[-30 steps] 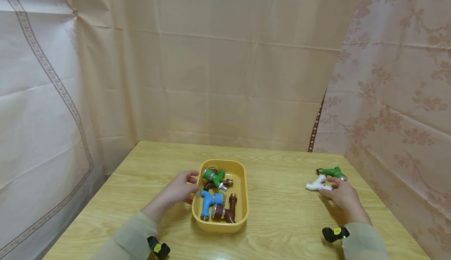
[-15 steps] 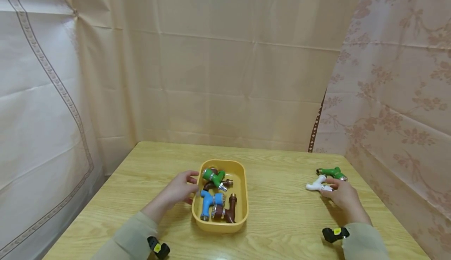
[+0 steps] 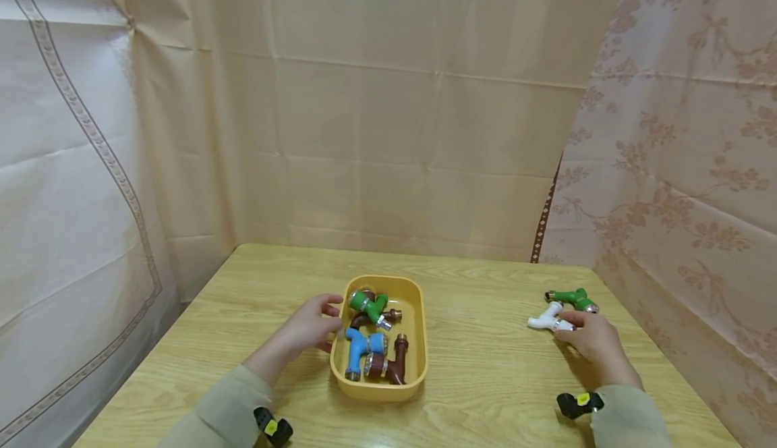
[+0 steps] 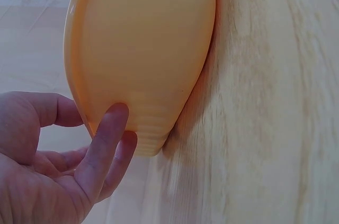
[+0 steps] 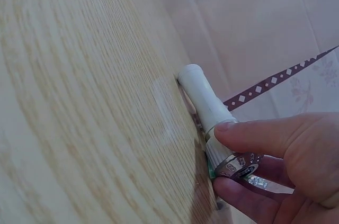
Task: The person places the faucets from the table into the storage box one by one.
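A yellow plastic tub (image 3: 415, 394) stands mid-table, holding a green tap (image 3: 368, 309), a blue tap (image 3: 357, 352), a brown tap (image 3: 397, 367) and another brown one partly under the green. My left hand (image 3: 312, 326) is at the tub's left side, fairly straight fingers (image 4: 108, 134) against its outer wall. At the table's right, my right hand (image 3: 591, 340) pinches the handle end of a white tap (image 3: 546, 316) between thumb and fingers. In the right wrist view the white tap (image 5: 204, 94) lies close along the tabletop. A second green tap (image 3: 569, 296) lies just behind it.
The wooden table (image 3: 473, 380) has its back edge along a beige curtain (image 3: 388, 131). A floral cloth (image 3: 686, 164) hangs at the right, a white cloth (image 3: 67, 185) at the left.
My right hand has shifted very slightly, the white tap moving a touch to the right with it. The left hand and the tub stay put.
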### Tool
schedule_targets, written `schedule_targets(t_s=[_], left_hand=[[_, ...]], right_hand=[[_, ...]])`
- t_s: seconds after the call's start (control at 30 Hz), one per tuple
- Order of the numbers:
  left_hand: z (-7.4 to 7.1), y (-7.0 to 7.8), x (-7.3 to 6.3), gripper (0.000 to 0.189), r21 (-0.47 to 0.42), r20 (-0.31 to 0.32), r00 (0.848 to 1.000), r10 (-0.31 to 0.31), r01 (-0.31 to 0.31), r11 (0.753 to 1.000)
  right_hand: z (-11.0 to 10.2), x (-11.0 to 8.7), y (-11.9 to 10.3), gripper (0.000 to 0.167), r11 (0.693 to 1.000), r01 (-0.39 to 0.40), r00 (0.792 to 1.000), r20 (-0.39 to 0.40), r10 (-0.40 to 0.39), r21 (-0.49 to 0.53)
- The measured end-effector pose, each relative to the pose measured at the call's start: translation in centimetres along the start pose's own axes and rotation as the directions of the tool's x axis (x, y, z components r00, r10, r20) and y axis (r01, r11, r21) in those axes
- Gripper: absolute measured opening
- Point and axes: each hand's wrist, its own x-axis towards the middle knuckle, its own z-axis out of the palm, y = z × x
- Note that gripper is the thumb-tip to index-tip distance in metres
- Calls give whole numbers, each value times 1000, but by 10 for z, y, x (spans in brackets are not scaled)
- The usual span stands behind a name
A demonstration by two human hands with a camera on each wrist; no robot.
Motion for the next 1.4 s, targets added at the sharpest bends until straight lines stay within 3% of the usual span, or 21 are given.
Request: schedule_targets(t_s=[0.43,0.8,1.17,1.4], left_hand=[[0,0,0,56,2,0,1000,-1,1,1000],[1,0,2,56,-21,-1,1000,-2,2,1000],[1,-1,2,56,-15,-2,1000,0,0,1000],[1,-1,3,56,-26,2,1000,0,0,1000]], right_hand=[[-3,-4,-2,54,999,26,1000,-15,-26,-29],[-8,-7,-7,66,997,-6,1000,-17,7,73],[-15,-8,-21,51,999,51,996,-79,-51,-1],[-18,-11,-31,56,998,55,996,-75,-57,-27]])
